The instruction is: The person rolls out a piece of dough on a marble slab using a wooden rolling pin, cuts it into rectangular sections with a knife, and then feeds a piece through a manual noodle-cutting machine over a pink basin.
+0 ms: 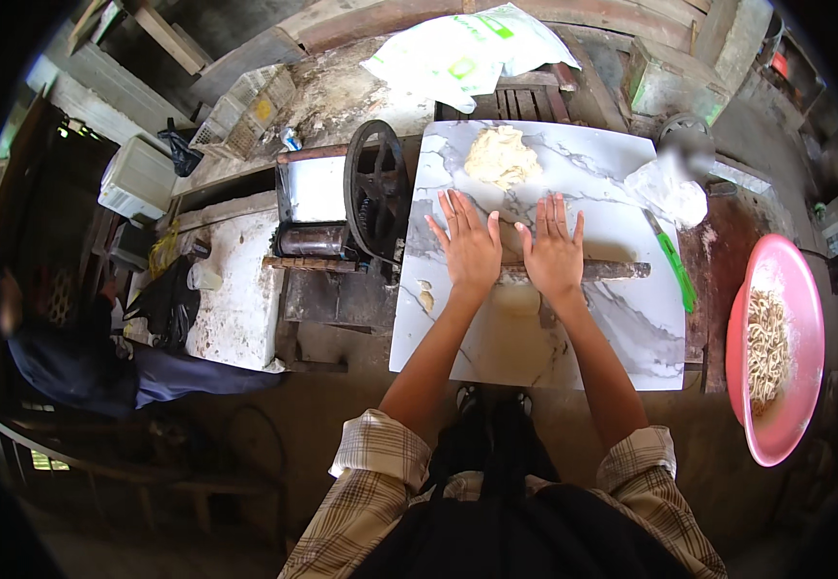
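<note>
A floury wooden rolling pin (pixel 616 270) lies crosswise on a white marble-patterned board (pixel 438 333). Both my left hand (pixel 469 248) and my right hand (pixel 554 253) rest on it near its middle, palms down, fingers stretched forward and apart. Under and just in front of the pin lies a thin, pale sheet of dough (pixel 517 302); my hands hide part of it. Beyond my fingertips sits a rough lump of dough (pixel 502 157). A small dough scrap (pixel 425 297) is left of my left wrist.
A green-handled knife (pixel 672 261) and a white plastic bag (pixel 668 191) lie at the board's right. Further right, a pink basin (pixel 805 347) holds cut noodles. A hand-wheeled roller machine (pixel 377 193) stands left. White sacks (pixel 477 53) lie behind; a person (pixel 76 347) is far left.
</note>
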### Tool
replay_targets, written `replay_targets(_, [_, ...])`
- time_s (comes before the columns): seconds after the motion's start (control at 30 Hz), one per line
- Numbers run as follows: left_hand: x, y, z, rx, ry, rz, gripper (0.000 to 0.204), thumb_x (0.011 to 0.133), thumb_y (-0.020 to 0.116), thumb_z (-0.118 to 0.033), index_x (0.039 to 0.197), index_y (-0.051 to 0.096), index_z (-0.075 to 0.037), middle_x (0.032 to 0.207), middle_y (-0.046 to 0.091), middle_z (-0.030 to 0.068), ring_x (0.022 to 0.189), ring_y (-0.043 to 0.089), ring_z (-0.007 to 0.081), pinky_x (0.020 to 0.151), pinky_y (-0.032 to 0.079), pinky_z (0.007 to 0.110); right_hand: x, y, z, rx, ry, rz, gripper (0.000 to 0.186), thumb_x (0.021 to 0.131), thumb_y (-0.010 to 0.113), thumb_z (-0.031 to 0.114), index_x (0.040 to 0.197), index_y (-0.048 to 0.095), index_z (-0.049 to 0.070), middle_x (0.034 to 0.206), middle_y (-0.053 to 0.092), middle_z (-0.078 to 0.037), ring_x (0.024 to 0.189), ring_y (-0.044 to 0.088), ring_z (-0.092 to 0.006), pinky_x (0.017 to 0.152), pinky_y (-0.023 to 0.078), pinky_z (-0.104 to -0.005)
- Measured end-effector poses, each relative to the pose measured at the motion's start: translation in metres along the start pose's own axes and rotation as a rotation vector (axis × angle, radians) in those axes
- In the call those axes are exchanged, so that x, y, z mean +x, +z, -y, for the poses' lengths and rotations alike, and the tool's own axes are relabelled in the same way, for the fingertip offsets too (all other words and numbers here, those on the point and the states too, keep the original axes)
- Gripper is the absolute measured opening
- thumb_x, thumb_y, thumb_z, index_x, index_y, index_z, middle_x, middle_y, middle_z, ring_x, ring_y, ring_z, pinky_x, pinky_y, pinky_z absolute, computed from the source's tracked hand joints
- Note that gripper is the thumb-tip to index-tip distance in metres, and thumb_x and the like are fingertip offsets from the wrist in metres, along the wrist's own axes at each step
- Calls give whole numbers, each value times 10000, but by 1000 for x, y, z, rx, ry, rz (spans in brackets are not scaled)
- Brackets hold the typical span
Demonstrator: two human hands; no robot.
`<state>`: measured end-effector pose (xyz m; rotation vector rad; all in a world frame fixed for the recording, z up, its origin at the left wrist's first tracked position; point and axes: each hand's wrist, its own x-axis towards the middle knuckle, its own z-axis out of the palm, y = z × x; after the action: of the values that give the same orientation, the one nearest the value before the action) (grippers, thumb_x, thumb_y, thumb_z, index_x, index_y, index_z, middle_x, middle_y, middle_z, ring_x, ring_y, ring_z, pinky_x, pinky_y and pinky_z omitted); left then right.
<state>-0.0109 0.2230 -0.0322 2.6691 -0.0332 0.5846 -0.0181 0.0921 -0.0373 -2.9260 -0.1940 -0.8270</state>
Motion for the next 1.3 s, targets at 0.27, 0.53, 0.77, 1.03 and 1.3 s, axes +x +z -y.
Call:
replay_targets(0.27, [-89,-26,1,30,181,35,578,942,442,-301,1371,317,65,1417,358,214,1368,256,335,1109,137,542,-83,-54,3,150,-112,123,673,873,542,379,1364,347,-38,1416,372,-163,1312,355,-276,1093,249,-464])
replay_targets(0.53, [-105,-50,16,-509,165,104,182,862,563,-100,1030,587,-32,977,525,139,937,500,305,830,413,410,-95,-83,-30,353,-291,232,476,767,680,203,1199,521,82,1090,548,-76,1054,491,-246,945,360,-419])
replay_targets(0.77, [-81,-38,-2,-437,7,112,298,790,552,-60,1082,520,-10,970,512,147,943,481,322,827,392,450,-87,-101,-29,415,-142,289,350,801,656,228,1107,554,91,1039,562,-72,1046,483,-257,936,335,-443])
replay_targets(1.03, [-10,7,-20,-185,-16,-161,505,809,544,-196,1253,409,5,1247,435,171,1283,304,351,1051,173,588,-50,-41,-15,38,241,115,464,934,436,405,1233,496,56,1214,505,-110,1281,364,-282,1053,193,-566])
replay_targets(1.3, [9,19,-22,-55,-5,-67,583,883,464,-212,1365,284,64,1389,337,193,1395,148,356,1055,35,663,-16,-29,-22,-34,220,104,510,955,391,380,1342,427,50,1417,379,-147,1406,158,-313,1092,72,-609])
